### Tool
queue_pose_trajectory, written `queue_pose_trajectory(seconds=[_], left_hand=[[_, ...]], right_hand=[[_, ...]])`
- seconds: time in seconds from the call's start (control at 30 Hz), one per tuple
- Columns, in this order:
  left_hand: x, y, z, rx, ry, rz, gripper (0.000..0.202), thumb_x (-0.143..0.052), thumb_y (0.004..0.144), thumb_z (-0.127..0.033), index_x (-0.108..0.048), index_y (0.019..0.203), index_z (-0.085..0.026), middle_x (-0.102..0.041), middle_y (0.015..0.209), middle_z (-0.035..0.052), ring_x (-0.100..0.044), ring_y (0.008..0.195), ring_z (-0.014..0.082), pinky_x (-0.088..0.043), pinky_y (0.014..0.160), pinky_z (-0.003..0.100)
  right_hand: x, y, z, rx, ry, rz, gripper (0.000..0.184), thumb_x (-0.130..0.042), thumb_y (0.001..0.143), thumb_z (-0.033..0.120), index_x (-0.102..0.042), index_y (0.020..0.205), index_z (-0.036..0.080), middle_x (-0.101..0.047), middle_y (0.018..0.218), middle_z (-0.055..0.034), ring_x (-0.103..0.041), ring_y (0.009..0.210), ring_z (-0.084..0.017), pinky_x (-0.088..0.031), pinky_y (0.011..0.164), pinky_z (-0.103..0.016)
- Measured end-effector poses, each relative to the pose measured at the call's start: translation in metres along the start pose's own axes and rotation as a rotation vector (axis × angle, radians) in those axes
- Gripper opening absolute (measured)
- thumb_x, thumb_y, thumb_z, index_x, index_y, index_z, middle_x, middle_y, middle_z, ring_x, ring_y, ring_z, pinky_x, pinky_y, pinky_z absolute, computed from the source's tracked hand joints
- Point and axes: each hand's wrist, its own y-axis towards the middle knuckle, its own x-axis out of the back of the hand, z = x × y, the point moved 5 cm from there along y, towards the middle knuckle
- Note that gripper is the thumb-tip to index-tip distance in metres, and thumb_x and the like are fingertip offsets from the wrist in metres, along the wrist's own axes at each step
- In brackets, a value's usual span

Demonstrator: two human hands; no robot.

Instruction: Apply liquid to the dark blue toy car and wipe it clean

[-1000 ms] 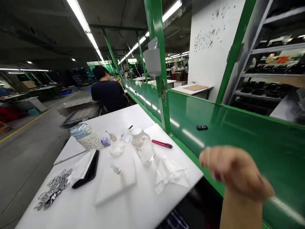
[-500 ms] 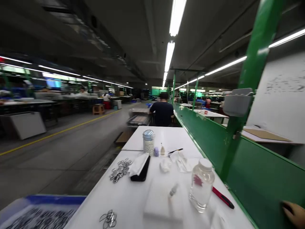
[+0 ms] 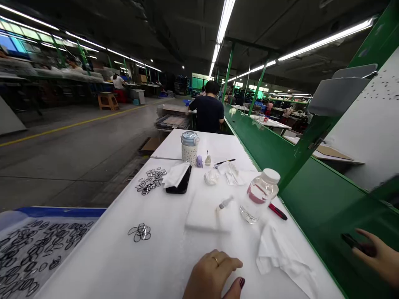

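Observation:
My left hand (image 3: 213, 274) is low over the white table near the front, fingers together and slightly bent, thumb apart, holding nothing. At the right edge, beyond the green partition rim, my right hand (image 3: 378, 255) grips a small black object (image 3: 355, 243) whose kind I cannot make out. Ahead of the left hand lies a white foam pad (image 3: 202, 214) with a small clear tube (image 3: 226, 202) on it. A clear bottle with a white lid (image 3: 258, 195) stands to the pad's right. Nearest the left hand on its right is a crumpled white cloth (image 3: 280, 253).
Black loops lie in a small pile (image 3: 141, 232) and a larger pile (image 3: 151, 180). A blue-rimmed tray (image 3: 62, 211) of similar loops is at the left. A phone (image 3: 181, 185), a patterned jar (image 3: 189, 151) and a red-handled tool (image 3: 278, 211) share the table. A person sits ahead.
The view has tilted downward. My left hand has come into view over the table's front. My right hand shows more fully at the right edge, with the black object in it.

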Motion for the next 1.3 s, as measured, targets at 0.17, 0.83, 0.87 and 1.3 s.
queue_pose_trajectory(seconds=[0.17,0.83,0.87,1.3], left_hand=[[0.000,-0.002,0.001,0.109,0.078,-0.005,0.089,-0.080,0.060,-0.027,-0.043,0.140,-0.018,-0.060,0.127,0.0152,-0.059,0.111,0.0338,-0.052,0.093,0.049],[0.012,-0.008,-0.004,0.225,0.116,-0.136,0.054,-0.075,0.053,-0.023,-0.066,0.106,-0.021,-0.065,0.106,0.0083,-0.060,0.096,0.0296,-0.054,0.085,0.045],[0.013,-0.009,-0.004,0.217,0.115,-0.152,0.052,-0.075,0.053,-0.023,-0.067,0.105,-0.022,-0.066,0.105,0.0080,-0.061,0.095,0.0294,-0.054,0.084,0.045],[0.019,0.001,-0.006,0.412,-0.029,-0.156,0.033,-0.074,0.069,-0.038,-0.074,0.100,-0.026,-0.068,0.095,0.0023,-0.063,0.088,0.0236,-0.050,0.077,0.037]], right_hand=[[-0.051,-0.072,0.133,0.194,0.264,0.518,0.057,-0.061,0.078,0.035,-0.048,0.133,0.030,-0.070,0.103,-0.0096,-0.069,0.090,-0.026,-0.057,0.079,-0.041],[-0.144,-0.049,0.281,0.379,0.803,0.920,0.036,-0.043,0.096,0.050,-0.059,0.085,0.020,-0.068,0.101,-0.0083,-0.057,0.118,-0.025,-0.045,0.098,-0.042],[-0.145,-0.051,0.280,0.380,0.821,0.934,0.036,-0.045,0.095,0.051,-0.060,0.085,0.020,-0.068,0.104,-0.0085,-0.053,0.125,-0.026,-0.042,0.103,-0.044],[-0.090,-0.085,0.263,0.130,1.492,0.688,0.024,-0.063,0.087,0.033,-0.064,0.110,0.032,-0.053,0.078,-0.0011,-0.050,0.071,-0.016,-0.045,0.068,-0.031]])
